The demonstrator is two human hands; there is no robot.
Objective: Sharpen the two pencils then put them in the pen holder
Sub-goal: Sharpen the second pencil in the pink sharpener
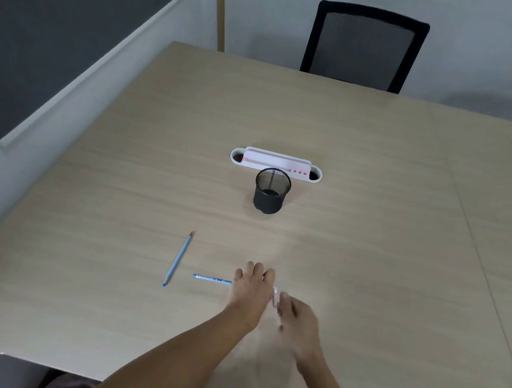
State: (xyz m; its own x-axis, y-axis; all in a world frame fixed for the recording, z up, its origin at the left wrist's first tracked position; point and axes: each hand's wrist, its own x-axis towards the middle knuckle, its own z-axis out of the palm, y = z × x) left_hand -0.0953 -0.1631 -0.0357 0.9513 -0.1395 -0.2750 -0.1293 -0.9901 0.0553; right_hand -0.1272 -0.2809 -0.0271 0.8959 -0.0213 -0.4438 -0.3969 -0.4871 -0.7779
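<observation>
One blue pencil (177, 259) lies loose and slanted on the table, left of my hands. A second blue pencil (211, 279) lies crosswise, and its right end disappears under my left hand (251, 289), which covers and grips it palm down. A small white sharpener (275, 296) shows between my two hands, at the hidden end of that pencil. The fingers of my right hand (298, 323), slightly blurred, close on the sharpener. The black mesh pen holder (271, 192) stands upright and empty farther back, past both hands.
A white and pink desk organiser (275, 163) sits just behind the pen holder. The wooden table (401, 240) runs wide to the right. A black mesh chair (363, 44) stands at the far edge, and a wall with a dark board is on the left.
</observation>
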